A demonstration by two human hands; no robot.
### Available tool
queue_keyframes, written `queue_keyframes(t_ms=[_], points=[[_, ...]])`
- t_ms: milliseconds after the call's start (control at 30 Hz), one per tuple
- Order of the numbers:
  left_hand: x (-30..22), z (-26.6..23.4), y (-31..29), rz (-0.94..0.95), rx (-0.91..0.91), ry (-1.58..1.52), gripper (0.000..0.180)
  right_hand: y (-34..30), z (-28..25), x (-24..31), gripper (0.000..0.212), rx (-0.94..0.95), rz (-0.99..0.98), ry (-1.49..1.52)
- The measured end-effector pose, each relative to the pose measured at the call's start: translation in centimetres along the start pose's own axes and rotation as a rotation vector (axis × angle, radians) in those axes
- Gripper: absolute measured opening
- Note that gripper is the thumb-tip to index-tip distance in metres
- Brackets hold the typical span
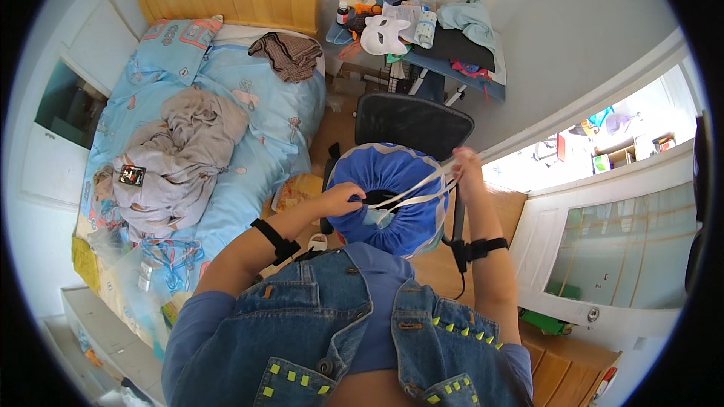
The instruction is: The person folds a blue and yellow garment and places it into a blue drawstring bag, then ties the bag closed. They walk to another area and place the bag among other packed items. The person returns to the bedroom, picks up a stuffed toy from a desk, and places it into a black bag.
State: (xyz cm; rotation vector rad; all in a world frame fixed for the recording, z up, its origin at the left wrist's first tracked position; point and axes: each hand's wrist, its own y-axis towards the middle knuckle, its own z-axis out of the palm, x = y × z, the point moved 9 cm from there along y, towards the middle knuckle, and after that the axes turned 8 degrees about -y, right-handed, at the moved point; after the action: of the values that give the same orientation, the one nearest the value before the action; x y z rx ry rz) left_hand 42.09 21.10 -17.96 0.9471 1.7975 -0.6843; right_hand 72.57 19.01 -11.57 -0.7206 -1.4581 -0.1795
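Looks like cinching step, imo. Blue drawstring bag (411, 227) on black chair (411, 117), mouth partly open. Right hand (467, 169): fingers clenched round white cords (418, 199). Left hand (345, 200): fingers seem to pinch bag's rim. Next bit probably wants steady left hold, even cord tension.

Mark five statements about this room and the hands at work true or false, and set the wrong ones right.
1. The right hand holds flat white cords running from a round blue fabric bag. True.
2. The left hand hangs well away from the bag. False: it is at the left edge of the bag's opening.
3. The bag's gathered opening is drawn fully shut. False: a dark gap shows.
4. A brown checked cloth lies on the light-blue printed bedding. True.
5. A white cat-eared mask lies on the bedding. False: it lies on the cluttered blue table.
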Motion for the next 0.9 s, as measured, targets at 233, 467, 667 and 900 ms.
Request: queue_keyframes(t_ms=[233,467,667,900], points=[[3.3,0.3,-2.2,-0.170,-0.069,0.091,0.037,-9.8,10.1,-6.0,0.057,0.708,-0.797,-1.271],[0.6,1.5,-1.9,-0.232,-0.059,0.206,0.051,-11.1,12.3,-6.6,0.039,0.725,-0.708,-1.790],[-1.2,3.1,-1.5,-0.128,0.036,0.145,0.058,-12.3,11.0,0.4,0.013,0.518,-0.772,-1.937],[-3.0,3.6,-1.8,-0.106,0.011,0.227,0.068,-15.6,10.8,2.4,0.023,0.724,-0.253,-1.260]])
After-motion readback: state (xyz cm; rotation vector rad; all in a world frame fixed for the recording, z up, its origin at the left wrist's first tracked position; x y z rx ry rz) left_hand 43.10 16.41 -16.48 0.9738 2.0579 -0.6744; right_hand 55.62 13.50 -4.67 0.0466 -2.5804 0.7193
